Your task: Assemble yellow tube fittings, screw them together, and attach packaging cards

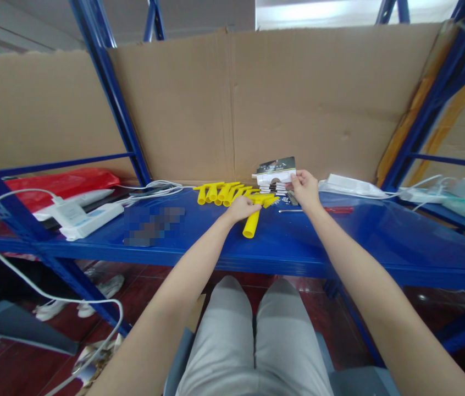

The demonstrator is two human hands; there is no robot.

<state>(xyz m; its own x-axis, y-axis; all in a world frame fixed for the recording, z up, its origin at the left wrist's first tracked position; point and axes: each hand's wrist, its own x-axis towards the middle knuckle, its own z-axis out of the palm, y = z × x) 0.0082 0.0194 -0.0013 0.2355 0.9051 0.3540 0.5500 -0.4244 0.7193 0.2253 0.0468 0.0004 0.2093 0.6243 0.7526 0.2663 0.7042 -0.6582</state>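
My left hand (241,209) is closed at the near end of the row, its fingers on a yellow plastic piece with a hollow tube end (250,224). The tube points toward me over the blue shelf. Several like yellow pieces (218,193) lie side by side just beyond and to the left. My right hand (305,188) pinches the right edge of a black-and-white printed card (276,170), tilted up above the shelf. Under the card sits a small stack of white packets (272,188), partly covered. Small metal bits (292,198) lie by the right hand.
A red-handled screwdriver (338,210) lies right of my right forearm on the blue shelf (381,236). White power strips (92,220) and cables (160,188) are at the left. A white box-like item (352,186) lies at the back right. Cardboard (298,99) walls the back.
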